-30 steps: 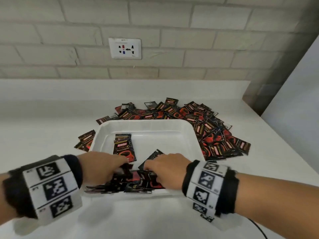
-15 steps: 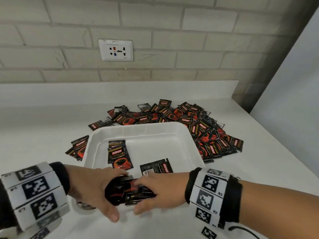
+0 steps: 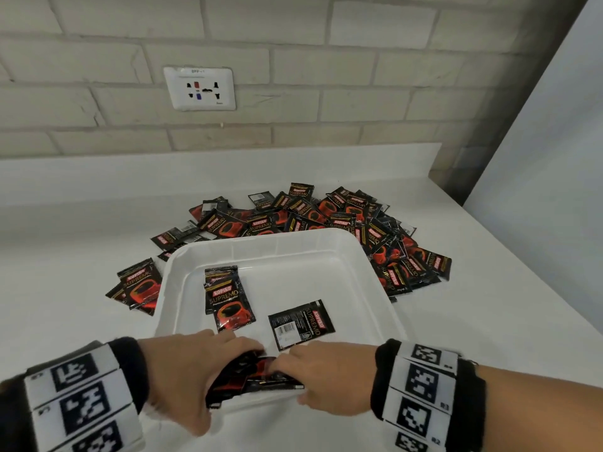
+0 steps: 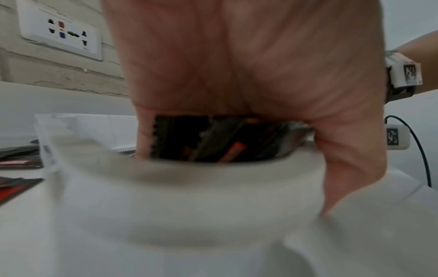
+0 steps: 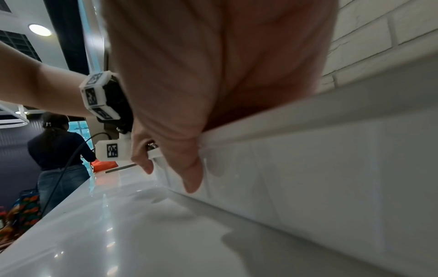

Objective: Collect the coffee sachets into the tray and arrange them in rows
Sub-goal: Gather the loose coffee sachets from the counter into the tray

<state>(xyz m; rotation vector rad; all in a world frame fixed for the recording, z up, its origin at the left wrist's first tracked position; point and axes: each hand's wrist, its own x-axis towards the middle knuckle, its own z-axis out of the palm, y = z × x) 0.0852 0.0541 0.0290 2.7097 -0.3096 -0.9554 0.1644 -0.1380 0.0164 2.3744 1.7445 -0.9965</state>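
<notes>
A white tray (image 3: 270, 239) sits mid-counter. In it lie two overlapping face-up coffee sachets (image 3: 230, 301) and one face-down sachet (image 3: 301, 322). At the tray's near edge my left hand (image 3: 202, 373) and right hand (image 3: 306, 373) grip a bundle of sachets (image 3: 254, 376) from both sides. In the left wrist view the bundle (image 4: 213, 140) shows edge-on under my left hand (image 4: 237, 56), just above the tray rim (image 4: 189, 178). In the right wrist view my right hand (image 5: 201, 75) curls over the tray wall (image 5: 331, 159), and the bundle is hidden there.
A big heap of loose sachets (image 3: 359, 230) wraps round the tray's far and right sides. A few more sachets (image 3: 138, 285) lie to its left. A brick wall with a socket (image 3: 199, 89) stands behind. A person (image 5: 54, 150) stands far off.
The sachets, spread wide along the near rim a second ago, are squeezed into a compact bundle between my hands. Both hands have closed in towards each other.
</notes>
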